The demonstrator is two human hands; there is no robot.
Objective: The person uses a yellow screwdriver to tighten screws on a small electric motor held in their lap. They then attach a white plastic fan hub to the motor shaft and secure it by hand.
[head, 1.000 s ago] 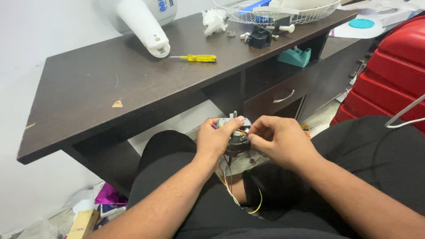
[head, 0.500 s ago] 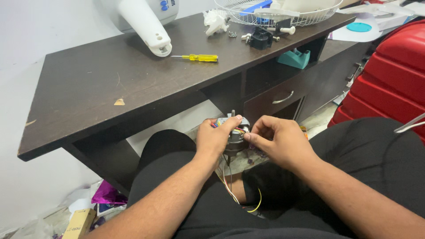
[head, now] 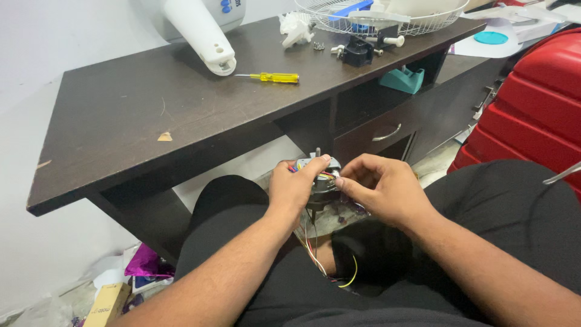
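From my seat, the far left edge shows a small yellow cardboard box and a scrap of purple foil wrapper on the floor beneath the dark brown wooden desk. On the desk lies a white plastic fan neck, and just right of it a yellow-handled screwdriver; both lie as they did a second ago.

Moving right, my left hand is wrapped around the small round grey metal motor with coloured wires, thumb over its top, holding it above my lap between my knees. Its thin red, white and yellow leads hang down from it. Compared with a second ago the motor sits in the same spot and the view has only shifted a little; the hands are as close together as before.

My right hand has its thumb and forefinger pressed together in a pinch at the motor's right edge, on what looks like a wire end, though it is too small to be sure. I judge the fine work on the wiring is ongoing, with no part freed.

Further right: a white wire fan guard, a teal tape dispenser on the shelf, and a red hard-shell suitcase.
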